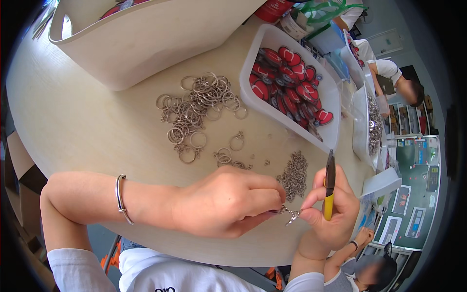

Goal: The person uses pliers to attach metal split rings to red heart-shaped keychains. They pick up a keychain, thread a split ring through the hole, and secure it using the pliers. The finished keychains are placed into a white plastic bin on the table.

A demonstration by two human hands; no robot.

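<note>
My left hand [228, 202] is closed over the near side of the table, back of the hand up, its fingertips pinching one end of a short silver key-ring chain [292, 214]. What else lies inside those fingers is hidden. My right hand [335, 209] grips pliers [330, 180] with a yellow handle, jaws pointing up and away. Its thumb meets the chain's free end. Just beyond the hands lies a heap of tiny metal links [294, 176]. Farther left, split key rings [204, 100] with short chains form a loose pile, and a few stray rings [224, 156] lie nearer.
A white tray [253, 53] of red heart-patterned charms [292, 82] stands beyond the links. A large cream bin [141, 53] fills the far left. At right, another tub [361, 121] holds metal parts. Two other people sit along the right side.
</note>
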